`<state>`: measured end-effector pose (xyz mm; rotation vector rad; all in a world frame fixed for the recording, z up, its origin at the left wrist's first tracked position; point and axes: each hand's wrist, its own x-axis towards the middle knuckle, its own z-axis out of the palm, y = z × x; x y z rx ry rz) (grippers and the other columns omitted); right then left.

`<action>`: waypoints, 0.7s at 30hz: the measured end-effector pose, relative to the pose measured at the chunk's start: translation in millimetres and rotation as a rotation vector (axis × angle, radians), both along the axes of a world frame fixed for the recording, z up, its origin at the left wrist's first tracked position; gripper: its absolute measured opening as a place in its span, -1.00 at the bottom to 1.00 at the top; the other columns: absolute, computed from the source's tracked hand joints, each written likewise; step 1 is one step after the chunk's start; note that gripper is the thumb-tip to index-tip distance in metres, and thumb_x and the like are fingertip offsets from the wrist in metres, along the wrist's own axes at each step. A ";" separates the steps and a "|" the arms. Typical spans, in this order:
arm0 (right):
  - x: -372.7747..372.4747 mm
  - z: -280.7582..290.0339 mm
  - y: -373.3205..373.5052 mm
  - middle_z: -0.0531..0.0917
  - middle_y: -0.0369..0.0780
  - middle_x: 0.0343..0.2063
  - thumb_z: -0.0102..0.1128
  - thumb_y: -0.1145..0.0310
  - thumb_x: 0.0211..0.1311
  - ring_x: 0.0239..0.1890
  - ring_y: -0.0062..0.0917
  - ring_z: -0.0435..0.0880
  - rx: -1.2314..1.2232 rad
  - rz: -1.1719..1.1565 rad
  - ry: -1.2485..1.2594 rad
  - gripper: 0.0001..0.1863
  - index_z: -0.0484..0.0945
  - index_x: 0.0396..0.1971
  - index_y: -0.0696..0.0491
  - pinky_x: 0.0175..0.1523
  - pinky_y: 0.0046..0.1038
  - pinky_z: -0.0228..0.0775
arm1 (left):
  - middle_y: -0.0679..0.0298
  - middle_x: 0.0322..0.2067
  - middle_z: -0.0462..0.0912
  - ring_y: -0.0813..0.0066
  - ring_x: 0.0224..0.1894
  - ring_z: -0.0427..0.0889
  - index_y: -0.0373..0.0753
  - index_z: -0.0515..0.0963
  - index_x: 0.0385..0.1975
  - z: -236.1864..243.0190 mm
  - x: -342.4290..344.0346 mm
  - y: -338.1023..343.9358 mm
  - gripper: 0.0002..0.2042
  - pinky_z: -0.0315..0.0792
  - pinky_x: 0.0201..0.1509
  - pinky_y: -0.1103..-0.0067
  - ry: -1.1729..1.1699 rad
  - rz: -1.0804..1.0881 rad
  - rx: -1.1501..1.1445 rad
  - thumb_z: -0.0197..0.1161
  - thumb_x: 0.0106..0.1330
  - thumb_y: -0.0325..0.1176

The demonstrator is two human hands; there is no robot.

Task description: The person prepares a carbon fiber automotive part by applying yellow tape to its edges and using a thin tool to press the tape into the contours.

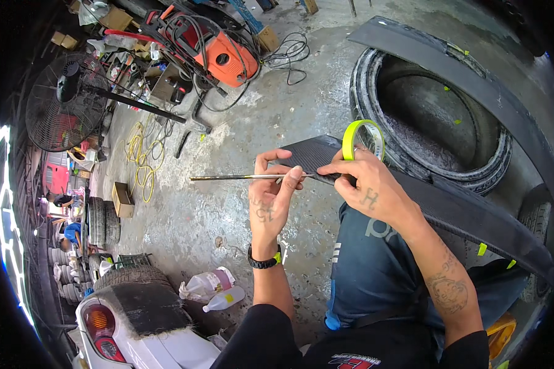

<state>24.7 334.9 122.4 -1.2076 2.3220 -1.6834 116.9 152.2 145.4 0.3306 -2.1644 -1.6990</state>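
My left hand (pixel 271 203) pinches a thin, straight stick (pixel 221 178), dark along its left part and pale toward the right, held level. My right hand (pixel 366 184) has a roll of fluorescent yellow-green tape (pixel 351 138) over its fingers. Its index finger reaches to the stick's right end, at a black carbon-weave panel (pixel 308 150) that runs from centre to lower right behind my hands. The stick's tip is hidden or too small to make out.
A stack of tyres (pixel 367 117) with a long dark panel (pixel 400 40) lies at right. An orange pressure washer (pixel 228 61), a fan (pixel 55 104) and yellow cord (pixel 141 160) are behind. A white car part (pixel 154 344) and bottles (pixel 221 298) sit lower left. People (pixel 72 234) work far left.
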 end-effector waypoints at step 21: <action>-0.4 18.3 6.8 0.66 -0.17 -0.24 0.29 0.54 0.15 -0.30 -0.39 0.65 -0.224 -0.022 0.001 -0.91 0.68 -0.33 0.15 -0.16 -0.40 0.47 | 0.11 -0.02 0.54 0.44 -0.23 0.67 -0.38 0.61 -0.25 -12.5 9.8 32.5 -0.83 0.57 -0.13 0.52 0.205 -0.023 0.213 0.21 0.44 -0.37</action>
